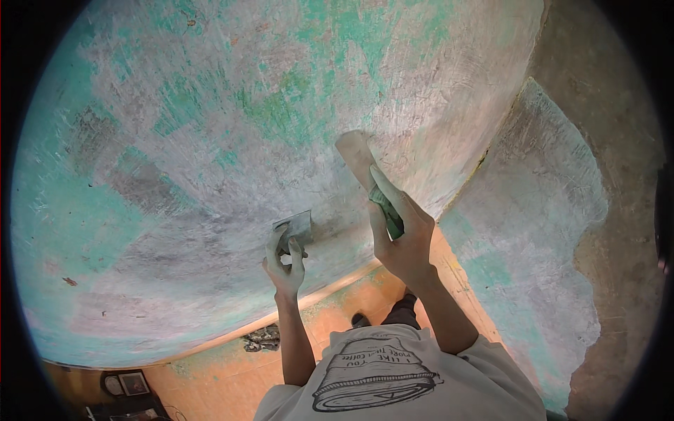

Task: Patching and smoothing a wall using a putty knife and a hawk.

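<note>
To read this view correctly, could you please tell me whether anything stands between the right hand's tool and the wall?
Nothing visible does: the right hand holds the green-handled tool at the wall, with the left hand and its grey plate further left.

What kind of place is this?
Probably an indoor room, maybe in a home: there's a big wall with patchy green paint, an orange floor, and what looks like a framed picture at the lower left.

Soft, uneven light, brightest on wall [449,91] right of centre; faint shadow beside grey plate [300,226]; lower left dim; black fisheye rim, edges bowed.
</note>
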### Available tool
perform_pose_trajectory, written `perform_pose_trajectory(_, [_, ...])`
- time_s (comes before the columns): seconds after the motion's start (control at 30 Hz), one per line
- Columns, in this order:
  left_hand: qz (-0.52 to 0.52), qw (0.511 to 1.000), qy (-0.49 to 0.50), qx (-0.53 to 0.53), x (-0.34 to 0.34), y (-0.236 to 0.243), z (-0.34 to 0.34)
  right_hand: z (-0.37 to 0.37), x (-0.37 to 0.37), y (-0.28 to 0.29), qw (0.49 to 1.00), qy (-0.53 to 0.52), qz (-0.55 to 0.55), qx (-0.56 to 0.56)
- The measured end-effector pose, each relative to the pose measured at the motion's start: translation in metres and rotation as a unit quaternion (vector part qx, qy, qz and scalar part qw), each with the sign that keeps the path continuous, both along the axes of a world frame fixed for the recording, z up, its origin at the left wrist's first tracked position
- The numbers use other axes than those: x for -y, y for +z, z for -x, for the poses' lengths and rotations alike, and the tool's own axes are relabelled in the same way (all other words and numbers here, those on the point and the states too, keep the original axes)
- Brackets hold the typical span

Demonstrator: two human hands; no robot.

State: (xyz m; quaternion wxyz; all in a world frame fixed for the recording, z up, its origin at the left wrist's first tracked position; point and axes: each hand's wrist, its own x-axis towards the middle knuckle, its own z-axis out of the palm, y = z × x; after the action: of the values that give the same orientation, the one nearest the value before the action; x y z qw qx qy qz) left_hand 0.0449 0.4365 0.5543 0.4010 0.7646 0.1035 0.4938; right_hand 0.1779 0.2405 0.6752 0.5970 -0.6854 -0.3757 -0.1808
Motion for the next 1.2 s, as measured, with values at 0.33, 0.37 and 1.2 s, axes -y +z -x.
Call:
perform_pose_trajectory(0.33, [0.019,1.000,-0.003,-0.007,-0.001,-0.002,-0.002,0.001,-0.006,0.001,1.000,0.006,-0.018,0.023])
perform_pose_trajectory(0.37, [0.020,1.000,-0.003,-0.012,-0.001,-0.003,-0.002,0.002,-0.003,-0.003,1.000,0.005,-0.001,0.014])
perform_pose_trajectory(1.2, [0.001,0.999,-0.027,-0.019,-0.008,-0.004,0.004,0.029,-0.024,-0.001,0.995,-0.006,-0.053,-0.079])
